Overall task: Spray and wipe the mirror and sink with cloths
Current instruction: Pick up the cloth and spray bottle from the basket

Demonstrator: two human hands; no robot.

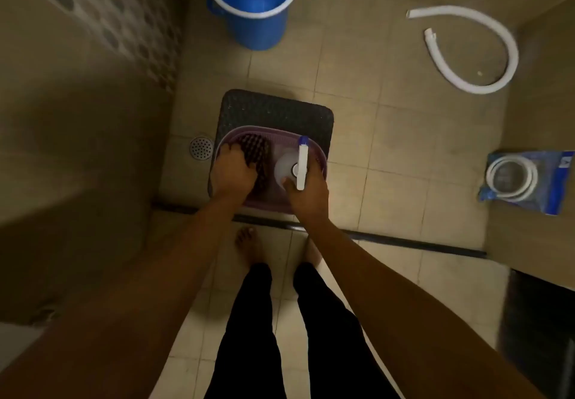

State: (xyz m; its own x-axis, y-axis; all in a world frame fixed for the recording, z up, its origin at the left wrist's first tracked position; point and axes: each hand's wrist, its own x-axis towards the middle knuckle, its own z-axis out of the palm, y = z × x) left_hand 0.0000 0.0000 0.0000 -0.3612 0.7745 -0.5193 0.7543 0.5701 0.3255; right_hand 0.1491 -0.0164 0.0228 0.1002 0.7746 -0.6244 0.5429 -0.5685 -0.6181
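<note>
Nearest the camera were the person's two bare forearms, reaching down and forward over black trouser legs (249,330) and a bare foot (249,243) on the tiled floor (398,137).

At the far left stood a wall with a band of dark oval tiles (102,15). Beside its foot a round metal floor drain (201,148) sat in the floor, just left of a dark, studded square mat (277,109). On the mat's near half rested a purple slotted basket (322,157).

The left hand (235,170) was curled down into the left side of the basket, fingers bent over its far-left rim and dark contents; whether it gripped the rim or something inside could not be told. Right of it, the right hand (308,194) was clenched around a white spray bottle (292,166) at the basket's right side, the bottle's round body standing inside the basket and its white trigger head, tipped blue, pointing away from the person.

Beyond the mat, at the top edge, stood a blue bucket (253,3) with a white rim. Farther right a white corrugated hose (485,65) lay curved on the floor, well apart from the basket. At the right edge a blue packet (547,187) holding a coiled white hose lay on a raised ledge.
</note>
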